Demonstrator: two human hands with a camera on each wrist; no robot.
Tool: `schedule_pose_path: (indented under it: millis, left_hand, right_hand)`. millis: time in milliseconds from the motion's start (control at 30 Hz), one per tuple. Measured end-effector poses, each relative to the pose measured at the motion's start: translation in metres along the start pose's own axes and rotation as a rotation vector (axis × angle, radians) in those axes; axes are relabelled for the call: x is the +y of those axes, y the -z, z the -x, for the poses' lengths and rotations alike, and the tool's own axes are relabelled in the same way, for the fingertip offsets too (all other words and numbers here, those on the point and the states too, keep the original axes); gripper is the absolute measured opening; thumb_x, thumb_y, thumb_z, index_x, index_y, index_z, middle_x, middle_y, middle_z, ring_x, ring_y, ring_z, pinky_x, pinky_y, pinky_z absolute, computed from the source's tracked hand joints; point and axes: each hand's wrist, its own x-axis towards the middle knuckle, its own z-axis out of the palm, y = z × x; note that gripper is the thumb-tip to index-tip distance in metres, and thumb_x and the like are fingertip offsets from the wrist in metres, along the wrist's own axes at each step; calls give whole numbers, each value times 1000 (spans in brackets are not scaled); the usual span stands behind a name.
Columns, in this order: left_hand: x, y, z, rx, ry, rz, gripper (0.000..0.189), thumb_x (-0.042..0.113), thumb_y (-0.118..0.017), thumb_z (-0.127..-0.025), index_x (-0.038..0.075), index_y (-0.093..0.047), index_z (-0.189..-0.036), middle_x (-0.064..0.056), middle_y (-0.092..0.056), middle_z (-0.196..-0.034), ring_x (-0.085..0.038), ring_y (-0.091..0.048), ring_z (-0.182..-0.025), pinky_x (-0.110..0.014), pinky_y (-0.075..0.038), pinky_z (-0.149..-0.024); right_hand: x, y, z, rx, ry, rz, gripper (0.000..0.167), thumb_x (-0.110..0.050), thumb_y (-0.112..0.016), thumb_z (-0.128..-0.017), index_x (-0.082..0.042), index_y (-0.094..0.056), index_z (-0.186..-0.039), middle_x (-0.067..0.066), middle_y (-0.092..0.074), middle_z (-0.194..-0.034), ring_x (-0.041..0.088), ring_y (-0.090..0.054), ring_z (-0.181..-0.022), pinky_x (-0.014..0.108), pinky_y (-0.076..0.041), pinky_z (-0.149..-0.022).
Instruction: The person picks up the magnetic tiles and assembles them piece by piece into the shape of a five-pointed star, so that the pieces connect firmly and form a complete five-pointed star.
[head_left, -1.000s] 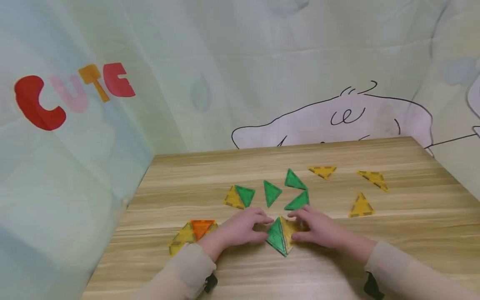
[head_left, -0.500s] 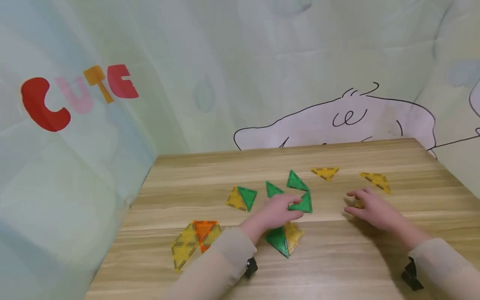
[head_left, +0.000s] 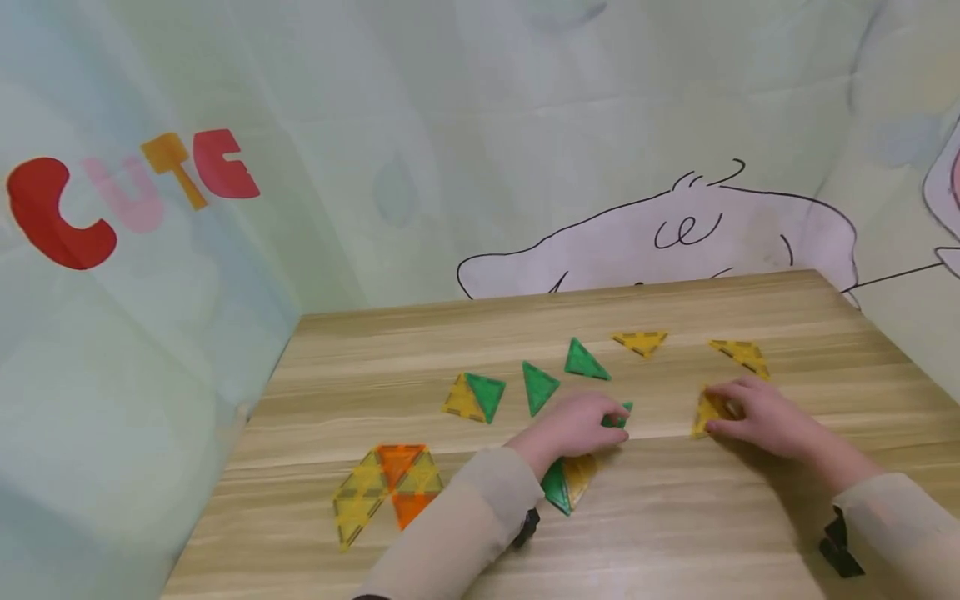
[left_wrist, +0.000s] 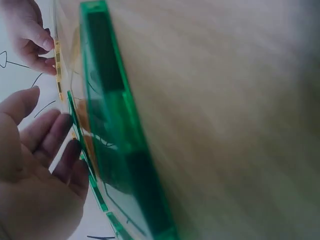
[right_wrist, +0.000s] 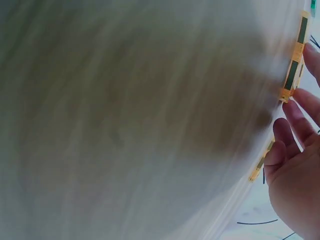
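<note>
Green and yellow triangular magnetic tiles lie flat on the table. The fingertips of my left hand point(head_left: 577, 425) rest on a green triangular tile point(head_left: 627, 408); in the left wrist view the thumb of the left hand point(left_wrist: 45, 165) stands apart from it. To the right, my right hand point(head_left: 765, 417) pinches a yellow triangular tile point(head_left: 703, 413) between thumb and fingers, partly covering it. In the right wrist view, the right hand point(right_wrist: 300, 150) has fingertips at the yellow tile's edge point(right_wrist: 294, 65). Under my left forearm, a joined green-and-yellow tile piece point(head_left: 558, 487) is partly hidden.
Two loose green tiles, one of them a green triangle point(head_left: 585, 361), lie behind my left hand. Yellow triangles point(head_left: 640, 342) point(head_left: 742, 356) lie farther back. At left are a green-and-yellow pair point(head_left: 475, 397) and a yellow-and-orange cluster point(head_left: 390, 483). Printed cloth point(head_left: 375, 150) hangs behind the table point(head_left: 675, 533).
Both hands have left the joined green-and-yellow piece. My left hand has moved onto a green tile, which has slid right and nearer, away from its neighbour. My right hand has taken a yellow tile.
</note>
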Motion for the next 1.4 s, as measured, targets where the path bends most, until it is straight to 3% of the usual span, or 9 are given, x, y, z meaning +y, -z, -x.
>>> schedule_pose_path:
  millis: [100,167,367,467,600,733,900,1233,1400]
  left_hand:
    - [2,0,-2,-18,-48,34,32,33,-58,-93,18,-64,-121,11,-61,-104,-3,-53,-95,-18,-42,-84]
    - [4,1,-2,13,-28,65,28,30,-59,-93,18,-65,-117,11,-61,-99,-2,-53,-89,-16,-42,-79]
    - [7,0,1,180,186,-34,23,36,-63,-88,17,-66,-99,7,-63,-94,-7,-56,-83,-21,-45,-72]
    - [9,-3,1,173,237,-148,32,46,-65,-84,20,-66,-101,8,-63,-101,-10,-56,-93,-25,-43,-80]
    - [10,-6,1,155,261,-200,42,51,-69,-79,26,-62,-112,12,-58,-113,-12,-50,-106,-28,-36,-81]
    - [8,-4,0,159,245,-121,47,51,-70,-78,28,-60,-118,15,-57,-116,-13,-47,-110,-30,-33,-78]
    - [8,-2,-3,186,258,-17,48,49,-69,-80,28,-60,-122,15,-60,-103,-12,-49,-103,-30,-32,-77]
    - [24,-10,-22,206,389,-173,44,60,-61,-80,27,-61,-109,13,-58,-107,-13,-50,-97,-31,-33,-76]
    - [25,-11,-21,195,366,-203,45,57,-66,-78,29,-58,-113,14,-56,-111,-14,-48,-101,-30,-31,-76]
  right_hand:
    - [-4,-2,-1,-8,44,0,56,-33,-73,-81,3,-59,-121,25,-55,-115,42,-50,-105,56,-40,-86]
    - [-7,-4,-3,-10,85,-1,55,-33,-73,-81,2,-59,-121,23,-56,-114,41,-51,-105,56,-40,-86]
    - [-11,-6,-8,-20,119,-15,55,-32,-73,-81,2,-59,-121,20,-56,-113,40,-53,-103,54,-42,-86]
    - [-11,-5,-8,-34,106,-23,56,-32,-73,-81,2,-58,-122,20,-55,-114,40,-52,-104,55,-42,-86]
    - [-12,-5,-8,-52,82,-30,57,-35,-71,-82,1,-58,-124,19,-54,-115,39,-52,-105,55,-41,-87]
    - [-12,-5,-8,-68,63,-38,59,-38,-70,-83,1,-57,-125,19,-53,-116,40,-51,-106,56,-40,-87]
    - [-12,-4,-8,-69,56,-45,59,-39,-70,-83,1,-57,-125,18,-53,-116,40,-51,-106,56,-40,-87]
    - [-10,-5,-7,-60,60,-56,58,-39,-70,-83,-1,-58,-125,17,-54,-116,39,-51,-106,56,-40,-88]
    - [-10,-5,-8,-63,63,-62,58,-39,-69,-83,-1,-57,-125,17,-54,-116,39,-50,-107,56,-39,-89]
